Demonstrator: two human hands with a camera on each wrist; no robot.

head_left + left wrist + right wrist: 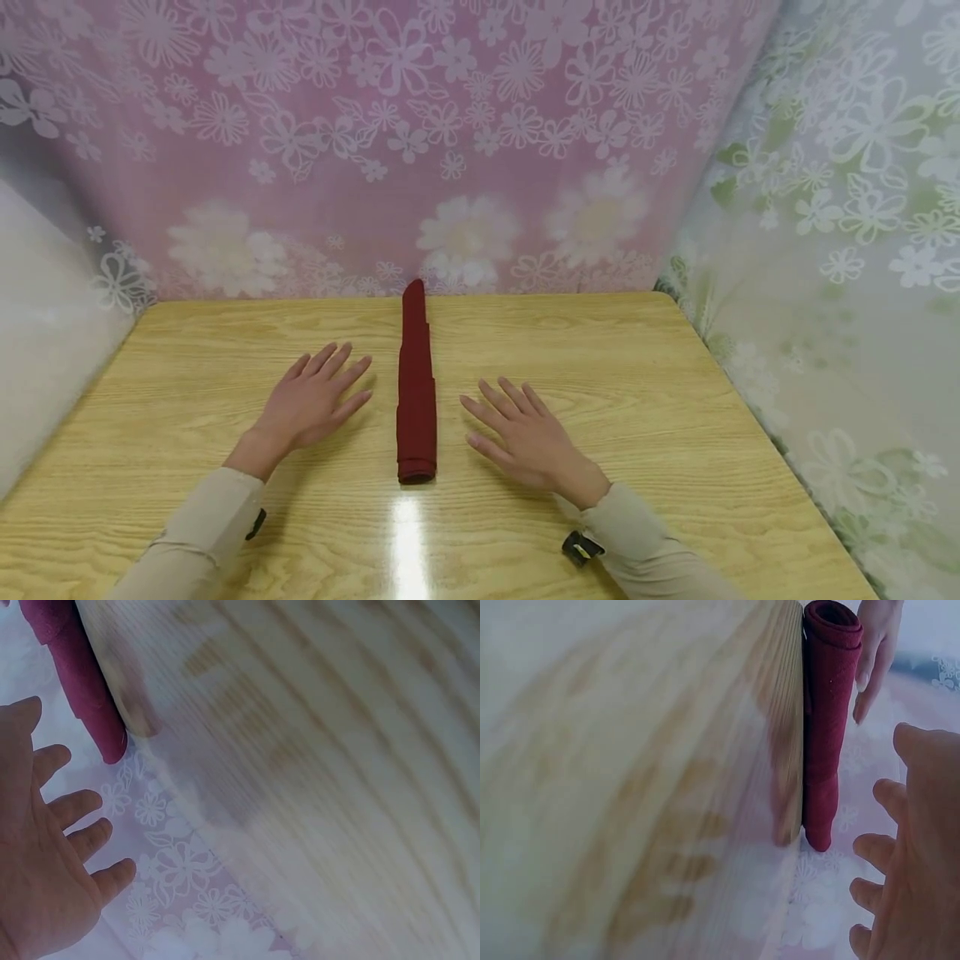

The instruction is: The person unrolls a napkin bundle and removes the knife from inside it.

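Observation:
A dark red cloth (417, 392), rolled into a long narrow bundle, lies lengthwise on the table, its far end at the back edge. To its left, my left hand (313, 400) is held palm down over the wood with fingers spread, apart from the roll. On the other side my right hand (525, 437) hovers likewise, fingers straight and spread, holding nothing. The right wrist view shows the coiled near end of the cloth roll (826, 712), with the left hand (877, 652) beyond it. In the left wrist view, the roll's tapered far end (90, 705) lies past the fingertips.
The wood-grain table (637, 367) reaches back to a pink flowered curtain (337, 208). A pale flowered sheet (862, 292) hangs along the right edge, and a whitish one (52, 325) along the left. Small black devices (581, 548) sit under the sleeves at the wrists.

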